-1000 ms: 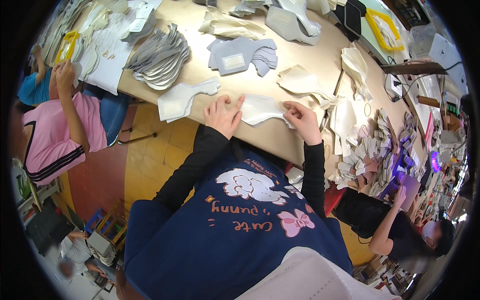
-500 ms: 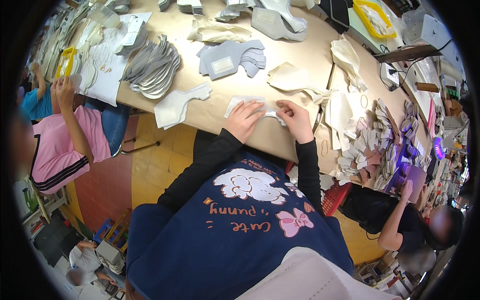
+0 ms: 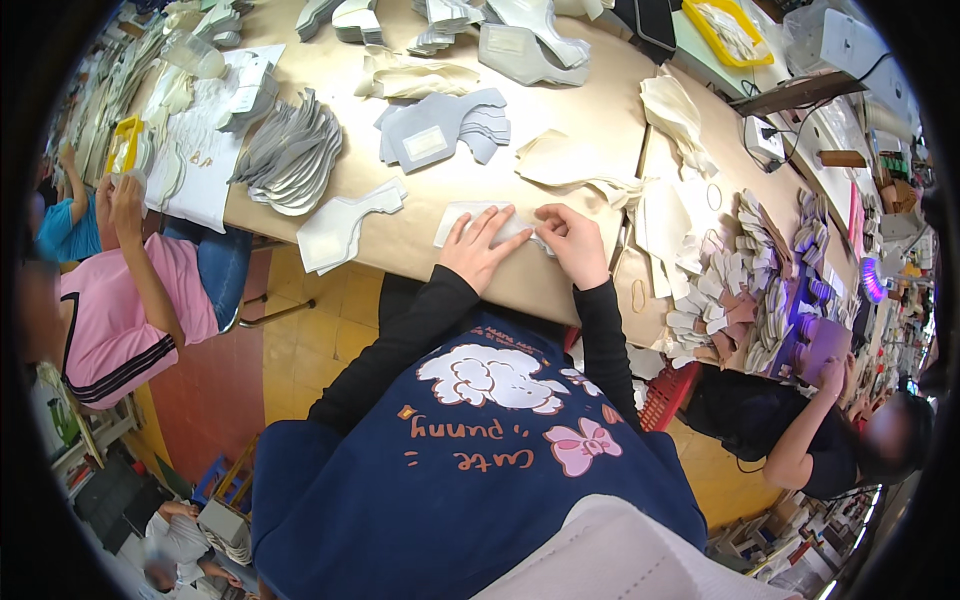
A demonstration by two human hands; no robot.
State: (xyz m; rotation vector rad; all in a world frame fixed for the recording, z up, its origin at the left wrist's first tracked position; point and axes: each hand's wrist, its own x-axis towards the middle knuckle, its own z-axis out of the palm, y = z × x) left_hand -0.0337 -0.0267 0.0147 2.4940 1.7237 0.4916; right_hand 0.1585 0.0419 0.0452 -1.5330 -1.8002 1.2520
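A white cut piece [image 3: 452,218], flat and thin like fabric or leather, lies on the table near its front edge. My left hand [image 3: 482,248] rests flat on it with fingers spread, covering much of its middle. At the piece's right end, my right hand [image 3: 574,246] is closed in a pinch, thumb and fingertips together at its edge. Left of my hands lies a small stack of matching white pieces [image 3: 345,228]. Beyond them sits a stack of light grey pieces [image 3: 430,130] with a pale rectangle on the top one.
Cream fabric pieces [image 3: 570,165] lie to the right, by a seam in the brown-covered table [image 3: 400,270]. A fanned grey stack [image 3: 292,155] stands at left. Sorted bundles [image 3: 735,290] crowd the right side. Co-workers sit left and right; a red basket [image 3: 665,395] is below the table.
Both hands and the white piece have shifted slightly left in view, as has the whole table. My left hand has slid toward the right hand, covering more of the piece's narrow part.
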